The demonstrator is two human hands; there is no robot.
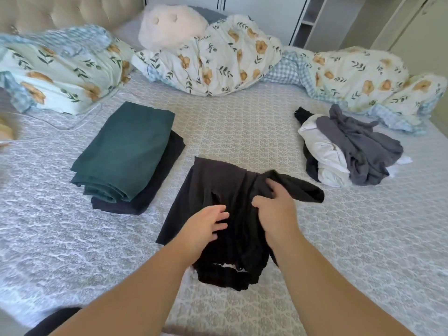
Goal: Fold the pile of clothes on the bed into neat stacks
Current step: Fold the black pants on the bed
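Grasping bunched black garment [218, 204], right hand [274, 209] fingers partly hidden in cloth; left hand [203, 226] rests flat, fingers relaxed.

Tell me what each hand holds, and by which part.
Right hand grips the black garment at a bunched fold near its middle. Left hand lies flat on it, gripping nothing.
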